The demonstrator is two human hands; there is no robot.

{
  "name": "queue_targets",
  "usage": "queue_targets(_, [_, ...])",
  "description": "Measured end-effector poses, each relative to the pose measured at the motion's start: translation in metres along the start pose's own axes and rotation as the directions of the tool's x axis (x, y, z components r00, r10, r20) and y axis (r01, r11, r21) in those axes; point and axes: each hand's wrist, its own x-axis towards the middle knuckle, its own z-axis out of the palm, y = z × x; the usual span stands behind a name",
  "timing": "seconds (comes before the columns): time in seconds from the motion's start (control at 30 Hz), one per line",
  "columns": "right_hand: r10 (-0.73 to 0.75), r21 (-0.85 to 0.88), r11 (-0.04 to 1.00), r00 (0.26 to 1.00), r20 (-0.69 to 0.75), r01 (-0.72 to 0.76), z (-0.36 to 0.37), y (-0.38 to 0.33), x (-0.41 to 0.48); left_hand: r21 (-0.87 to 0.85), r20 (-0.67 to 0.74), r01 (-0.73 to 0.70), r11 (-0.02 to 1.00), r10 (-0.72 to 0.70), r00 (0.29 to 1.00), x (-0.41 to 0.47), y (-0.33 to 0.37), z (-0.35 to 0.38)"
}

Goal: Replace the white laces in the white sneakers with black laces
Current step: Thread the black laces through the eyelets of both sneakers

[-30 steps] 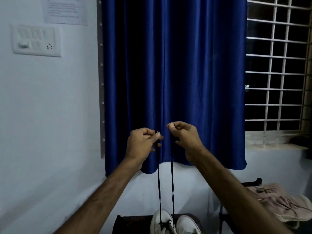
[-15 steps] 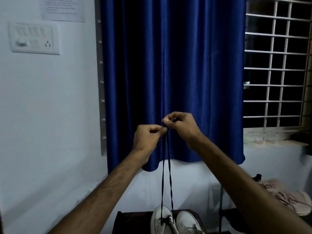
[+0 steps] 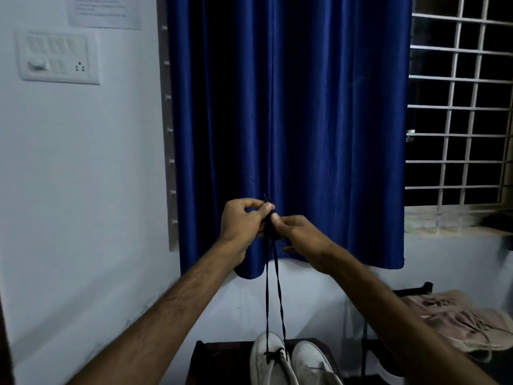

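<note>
Two hands pinch thin black lace strands rising from smooth white sneaker.

Bare left hand and right hand, lightly haired forearms.

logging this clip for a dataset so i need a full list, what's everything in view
black lace: 1, black, two strands from hands down to the left-side sneaker
white sneakers: 2, white, bottom centre on stand
stand: 1, dark, bottom centre
curtain: 1, blue, centre
window grille: 1, white, right
switch panel: 1, white, left wall
paper sheet: 1, white, top left
cloth: 1, pale pink, lower right
left hand: 1, centre, pinches black lace
right hand: 1, centre, pinches black lace
</note>
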Motion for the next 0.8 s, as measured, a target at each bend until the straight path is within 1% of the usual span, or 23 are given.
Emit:
queue_targets(0.07, [-0.058, -0.01, 0.998, 0.998, 0.02, 0.059, 0.002, -0.001, -0.001, -0.05, 0.031, 0.044, 0.998, -0.042, 0.999, -0.003, 0.001, 0.0])
queue_targets(0.17, [-0.131, 0.049, 0.99, 0.99, -0.052, 0.134, 0.003, -0.006, -0.001, -0.065, 0.068, 0.005, 0.998, -0.001, 0.998, -0.005, 0.001, -0.001])
queue_targets(0.23, [-0.147, 0.036, 0.988, 0.987, -0.062, 0.149, 0.002, -0.007, 0.0, -0.072, 0.07, -0.02, 0.997, 0.025, 0.997, -0.008, -0.001, -0.002])
queue_targets(0.27, [-0.154, 0.013, 0.988, 0.986, -0.063, 0.155, 0.001, -0.006, 0.001, -0.074, 0.063, 0.0, 0.997, 0.004, 0.998, -0.01, -0.006, -0.002])
queue_targets(0.3, [-0.165, -0.004, 0.986, 0.984, -0.069, 0.165, 0.0, -0.005, 0.002, -0.074, 0.067, 0.049, 0.996, -0.044, 0.997, -0.013, -0.012, -0.002])
queue_targets(0.33, [-0.174, -0.011, 0.985, 0.982, -0.079, 0.174, 0.0, -0.004, 0.002, -0.081, 0.09, 0.126, 0.989, -0.119, 0.989, -0.019, -0.018, -0.001])
queue_targets(0.4, [-0.183, -0.014, 0.983, 0.978, -0.1, 0.183, 0.0, -0.003, 0.003, -0.112, 0.18, 0.3, 0.947, -0.277, 0.944, -0.03, -0.032, 0.001])
queue_targets(0.43, [-0.181, -0.023, 0.984, 0.977, -0.115, 0.179, 0.0, -0.003, 0.003, -0.119, 0.235, 0.344, 0.931, -0.31, 0.921, -0.035, -0.04, 0.003])
queue_targets(0.47, [-0.176, -0.044, 0.984, 0.976, -0.129, 0.172, 0.0, -0.003, 0.004, -0.117, 0.289, 0.356, 0.927, -0.311, 0.905, -0.04, -0.046, 0.005])
queue_targets(0.53, [-0.169, -0.082, 0.984, 0.975, -0.141, 0.158, -0.002, -0.002, 0.005, -0.124, 0.357, 0.344, 0.931, -0.282, 0.891, -0.047, -0.055, 0.008])
queue_targets(0.6, [-0.167, -0.11, 0.982, 0.976, -0.142, 0.153, -0.005, 0.0, 0.006, -0.146, 0.356, 0.322, 0.935, -0.254, 0.899, -0.052, -0.06, 0.011])
queue_targets(0.67, [-0.138, -0.13, 0.985, 0.975, -0.174, 0.116, -0.01, 0.005, 0.008, -0.136, 0.348, 0.296, 0.946, -0.234, 0.908, -0.054, -0.062, 0.012])
queue_targets(0.73, [-0.072, -0.163, 0.986, 0.973, -0.22, 0.037, -0.016, 0.019, 0.012, -0.062, 0.353, 0.243, 0.968, -0.206, 0.912, -0.054, -0.064, 0.01])
queue_targets(0.77, [-0.037, -0.221, 0.975, 0.964, -0.263, -0.023, -0.018, 0.028, 0.015, -0.006, 0.354, 0.204, 0.979, -0.189, 0.916, -0.054, -0.065, 0.008])
queue_targets(0.8, [-0.019, -0.329, 0.94, 0.947, -0.319, -0.092, -0.018, 0.039, 0.016, 0.054, 0.355, 0.165, 0.985, -0.173, 0.919, -0.054, -0.067, 0.006])
